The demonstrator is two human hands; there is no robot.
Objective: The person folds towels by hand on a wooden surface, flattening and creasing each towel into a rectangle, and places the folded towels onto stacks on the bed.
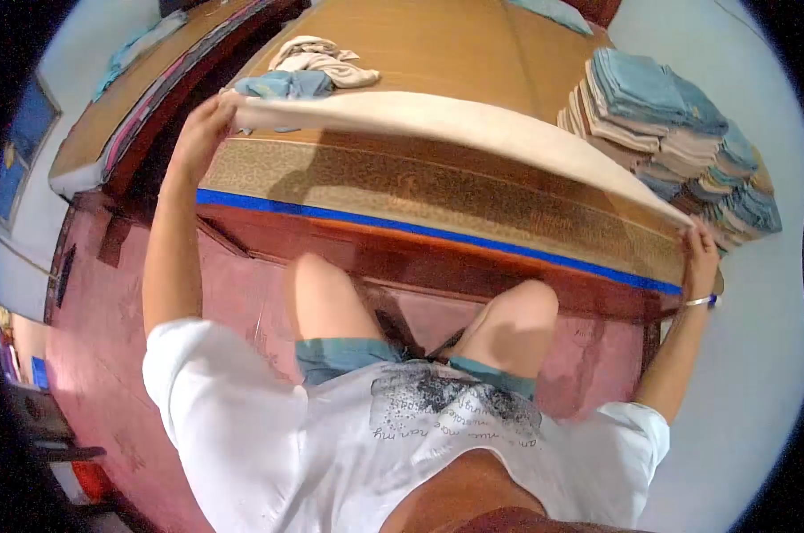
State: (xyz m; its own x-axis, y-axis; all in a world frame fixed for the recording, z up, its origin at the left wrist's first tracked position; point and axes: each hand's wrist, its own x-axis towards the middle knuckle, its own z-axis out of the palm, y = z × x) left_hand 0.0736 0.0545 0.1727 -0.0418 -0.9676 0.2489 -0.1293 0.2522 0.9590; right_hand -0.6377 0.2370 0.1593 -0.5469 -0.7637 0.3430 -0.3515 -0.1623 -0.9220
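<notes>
A cream-white cloth (446,115) is stretched in the air over the front part of a mat-covered bed. My left hand (213,124) is closed on one end of it, at the upper left. At the other end, my right hand (699,253) grips the cloth's far corner, with a band on that wrist. Between the hands the cloth bows away from me, its near edge in a long curve. Just beyond my left hand lie a crumpled blue cloth (286,84) and a crumpled beige cloth (322,62).
Tall stacks of folded blue and beige cloths (655,98) stand at the bed's right side by the wall. The bed (437,44) has a tan mat and a blue-edged patterned border (402,231). Another bed (153,89) stands at the left. Pinkish floor (126,329) lies below.
</notes>
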